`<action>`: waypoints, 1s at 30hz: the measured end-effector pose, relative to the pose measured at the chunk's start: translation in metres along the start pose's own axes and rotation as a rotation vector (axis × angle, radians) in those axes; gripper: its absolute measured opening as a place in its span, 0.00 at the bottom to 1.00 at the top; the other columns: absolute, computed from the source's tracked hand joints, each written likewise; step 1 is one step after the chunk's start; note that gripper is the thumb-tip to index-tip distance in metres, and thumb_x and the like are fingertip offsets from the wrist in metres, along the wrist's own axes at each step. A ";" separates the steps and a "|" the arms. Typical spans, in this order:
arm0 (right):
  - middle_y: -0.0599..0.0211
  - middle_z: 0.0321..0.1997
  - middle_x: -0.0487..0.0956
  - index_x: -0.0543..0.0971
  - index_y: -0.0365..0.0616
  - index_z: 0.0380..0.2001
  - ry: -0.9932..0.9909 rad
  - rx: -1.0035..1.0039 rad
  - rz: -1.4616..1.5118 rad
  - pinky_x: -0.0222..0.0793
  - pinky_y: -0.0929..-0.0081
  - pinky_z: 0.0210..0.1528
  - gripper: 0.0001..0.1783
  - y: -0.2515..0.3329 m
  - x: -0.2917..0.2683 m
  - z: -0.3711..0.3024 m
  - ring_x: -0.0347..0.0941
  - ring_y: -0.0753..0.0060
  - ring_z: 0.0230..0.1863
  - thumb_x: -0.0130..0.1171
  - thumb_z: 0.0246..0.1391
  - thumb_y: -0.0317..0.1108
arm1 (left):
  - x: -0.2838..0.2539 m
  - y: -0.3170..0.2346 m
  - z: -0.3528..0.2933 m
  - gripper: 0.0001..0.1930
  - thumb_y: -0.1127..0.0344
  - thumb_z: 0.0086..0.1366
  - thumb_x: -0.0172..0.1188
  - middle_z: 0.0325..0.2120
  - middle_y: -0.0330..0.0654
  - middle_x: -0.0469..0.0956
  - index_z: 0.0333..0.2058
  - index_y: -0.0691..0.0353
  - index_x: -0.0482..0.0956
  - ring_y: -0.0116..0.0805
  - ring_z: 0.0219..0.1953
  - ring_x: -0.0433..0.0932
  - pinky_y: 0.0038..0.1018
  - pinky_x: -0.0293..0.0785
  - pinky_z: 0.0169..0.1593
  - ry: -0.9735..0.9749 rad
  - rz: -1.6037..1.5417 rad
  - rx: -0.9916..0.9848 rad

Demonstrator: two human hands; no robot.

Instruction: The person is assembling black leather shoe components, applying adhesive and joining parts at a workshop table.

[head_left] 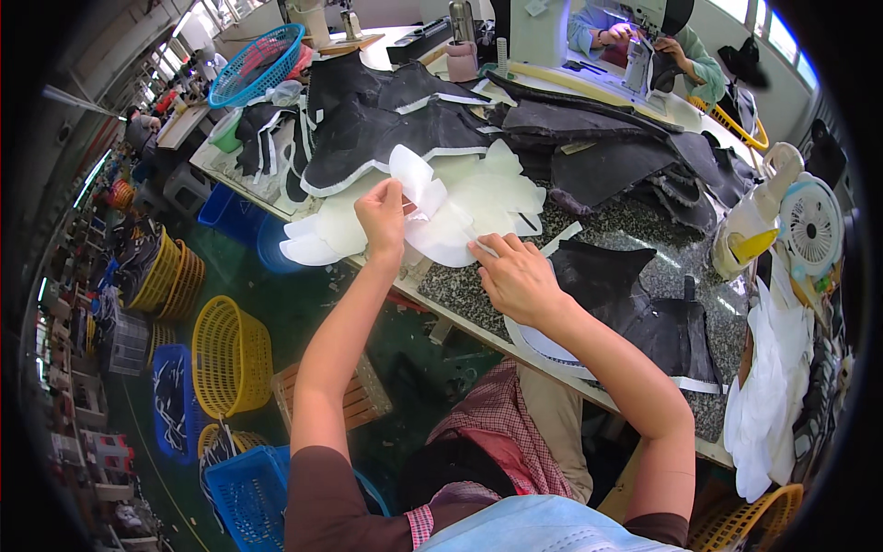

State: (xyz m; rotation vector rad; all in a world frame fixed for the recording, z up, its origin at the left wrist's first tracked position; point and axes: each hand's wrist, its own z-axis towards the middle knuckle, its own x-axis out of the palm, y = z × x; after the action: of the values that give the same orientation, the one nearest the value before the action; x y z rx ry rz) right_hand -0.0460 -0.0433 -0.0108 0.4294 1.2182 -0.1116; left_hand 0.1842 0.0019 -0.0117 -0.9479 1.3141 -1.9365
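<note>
My left hand (382,219), thumb and fingers pinched together, holds up a curled white cut-out piece (418,179). Beneath it a pile of white cut-out pieces (501,189) fans out over the table's near edge. My right hand (522,281) reaches to the pile from the right, its fingers spread and their tips resting on the edge of a white piece. Just beyond the pile lie black cut panels (354,138) with white-edged borders. More black panels (625,294) lie on the speckled tabletop (460,290) beside my right forearm.
A small white fan (811,225) stands at the right, above hanging white sheets (768,386). Yellow baskets (230,359) and blue crates (244,497) crowd the floor at left. Across the table, a co-worker's hands (676,55) are at a sewing machine (639,64).
</note>
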 end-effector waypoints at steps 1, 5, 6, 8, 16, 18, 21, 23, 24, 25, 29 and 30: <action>0.63 0.58 0.74 0.76 0.43 0.58 -0.024 -0.004 0.014 0.67 0.60 0.55 0.22 0.000 0.002 -0.001 0.70 0.60 0.56 0.51 0.61 0.35 | 0.000 0.001 0.000 0.11 0.69 0.67 0.56 0.24 0.32 0.76 0.30 0.70 0.82 0.19 0.25 0.73 0.21 0.78 0.31 -0.028 0.003 0.052; 0.63 0.57 0.74 0.77 0.42 0.55 -0.100 -0.037 0.014 0.67 0.61 0.53 0.23 0.007 0.008 -0.002 0.70 0.61 0.55 0.53 0.58 0.35 | -0.012 -0.025 0.025 0.13 0.71 0.67 0.52 0.23 0.29 0.73 0.22 0.66 0.74 0.19 0.26 0.72 0.21 0.77 0.35 -0.221 -0.086 0.304; 0.63 0.57 0.74 0.77 0.42 0.55 -0.107 -0.036 0.018 0.67 0.61 0.53 0.23 0.008 0.008 -0.002 0.70 0.61 0.55 0.53 0.58 0.35 | -0.011 -0.048 0.035 0.13 0.70 0.68 0.52 0.23 0.29 0.73 0.22 0.65 0.73 0.19 0.26 0.73 0.21 0.77 0.35 -0.250 -0.123 0.307; 0.60 0.62 0.72 0.74 0.42 0.60 -0.010 0.012 0.080 0.66 0.60 0.60 0.24 0.006 0.001 -0.003 0.68 0.58 0.60 0.49 0.62 0.37 | -0.011 -0.088 0.043 0.09 0.68 0.69 0.54 0.28 0.34 0.78 0.29 0.65 0.77 0.23 0.29 0.78 0.22 0.79 0.37 -0.141 -0.143 0.273; 0.52 0.47 0.81 0.74 0.34 0.56 0.127 0.482 1.983 0.78 0.74 0.42 0.45 -0.032 -0.098 -0.048 0.81 0.68 0.41 0.32 0.67 0.68 | 0.068 -0.118 -0.082 0.14 0.63 0.73 0.54 0.33 0.40 0.82 0.41 0.70 0.83 0.26 0.33 0.81 0.24 0.82 0.39 0.446 -0.166 -0.047; 0.50 0.44 0.81 0.75 0.31 0.49 0.286 0.306 2.182 0.78 0.81 0.36 0.34 -0.050 -0.120 -0.079 0.81 0.72 0.38 0.42 0.69 0.57 | 0.090 -0.116 -0.110 0.15 0.63 0.73 0.54 0.34 0.41 0.82 0.43 0.72 0.82 0.27 0.33 0.82 0.23 0.82 0.39 0.596 -0.145 -0.041; 0.54 0.46 0.82 0.73 0.32 0.58 -0.032 0.380 1.885 0.80 0.79 0.39 0.26 -0.076 -0.137 -0.137 0.80 0.78 0.38 0.56 0.65 0.41 | 0.121 -0.113 -0.145 0.19 0.61 0.74 0.55 0.40 0.45 0.83 0.51 0.73 0.79 0.29 0.42 0.82 0.25 0.80 0.46 0.828 -0.084 0.102; 0.64 0.55 0.78 0.71 0.34 0.61 -0.351 0.459 1.719 0.77 0.85 0.44 0.26 -0.078 -0.171 -0.175 0.77 0.81 0.46 0.59 0.59 0.27 | 0.143 -0.115 -0.164 0.19 0.62 0.74 0.56 0.48 0.47 0.82 0.54 0.73 0.77 0.32 0.52 0.79 0.28 0.75 0.55 0.897 -0.132 0.055; 0.63 0.55 0.77 0.70 0.36 0.63 -0.574 0.478 1.697 0.77 0.85 0.44 0.28 -0.084 -0.180 -0.200 0.78 0.80 0.45 0.58 0.60 0.26 | 0.156 -0.104 -0.180 0.19 0.65 0.72 0.58 0.54 0.50 0.79 0.57 0.70 0.75 0.33 0.58 0.76 0.28 0.70 0.60 0.955 -0.108 -0.036; 0.64 0.53 0.77 0.69 0.38 0.64 -0.731 0.456 1.708 0.78 0.86 0.44 0.27 -0.098 -0.186 -0.233 0.78 0.79 0.45 0.58 0.62 0.26 | 0.167 -0.096 -0.198 0.21 0.64 0.71 0.58 0.58 0.50 0.75 0.60 0.65 0.73 0.40 0.63 0.71 0.32 0.65 0.65 1.091 0.073 0.258; 0.68 0.49 0.78 0.71 0.43 0.60 -1.003 0.554 1.639 0.78 0.86 0.46 0.22 -0.117 -0.182 -0.294 0.78 0.81 0.43 0.58 0.63 0.26 | 0.195 -0.052 -0.267 0.31 0.57 0.60 0.69 0.65 0.52 0.66 0.59 0.60 0.72 0.53 0.70 0.59 0.46 0.59 0.69 1.444 0.347 0.821; 0.70 0.48 0.78 0.72 0.44 0.58 -0.998 0.593 1.626 0.78 0.85 0.47 0.20 -0.117 -0.177 -0.301 0.78 0.81 0.43 0.59 0.63 0.27 | 0.197 -0.039 -0.275 0.29 0.57 0.59 0.69 0.64 0.51 0.67 0.58 0.59 0.73 0.52 0.69 0.60 0.46 0.60 0.68 1.447 0.400 0.848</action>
State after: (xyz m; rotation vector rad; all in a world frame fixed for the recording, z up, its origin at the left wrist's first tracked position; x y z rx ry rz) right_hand -0.4103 -0.0620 0.0390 1.5272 -0.4029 0.6614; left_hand -0.1563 -0.0033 -0.0010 1.2489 0.8823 -2.4084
